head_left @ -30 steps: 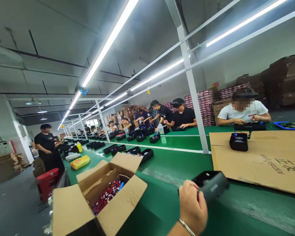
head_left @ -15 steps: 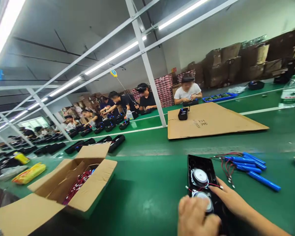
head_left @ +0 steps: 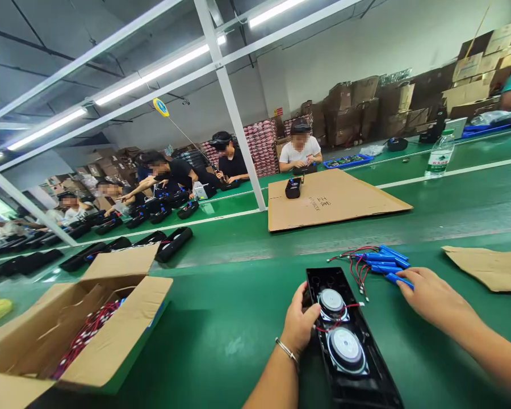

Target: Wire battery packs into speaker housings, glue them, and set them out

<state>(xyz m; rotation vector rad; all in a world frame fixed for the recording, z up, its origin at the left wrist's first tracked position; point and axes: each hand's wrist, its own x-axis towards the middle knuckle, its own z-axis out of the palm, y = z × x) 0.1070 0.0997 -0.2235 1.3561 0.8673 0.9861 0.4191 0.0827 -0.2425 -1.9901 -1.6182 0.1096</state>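
A: What was the room like, seen from the head camera?

B: A long workshop under strip lights, with a green belt [head_left: 221, 318] running through it. Other people sat along the far side, and brown boxes were stacked against the back wall.

A: And right in front of the wearer?

B: A black speaker case [head_left: 349, 341] lay open on the belt, with two round speakers set in it and red wires crossing between them.

A: Where were the hands?

B: The left hand [head_left: 300, 324] was clasped on the case's left edge, thumb up by the nearer rim of the upper speaker. The right hand [head_left: 434, 295] was off to the right of the case, not touching it, its fingertips at the end of a bunch of blue batteries [head_left: 385, 264] with red leads. Whether those fingers had closed on a battery I could not tell.

A: So the batteries lay just beside the case?

B: Yes, just past its upper right corner, on the belt.

A: Anything else nearby?

B: An open cardboard box [head_left: 89, 329] of red wires at the left, a flat cardboard sheet [head_left: 336, 199] farther back, and a water bottle [head_left: 438, 156] beyond.
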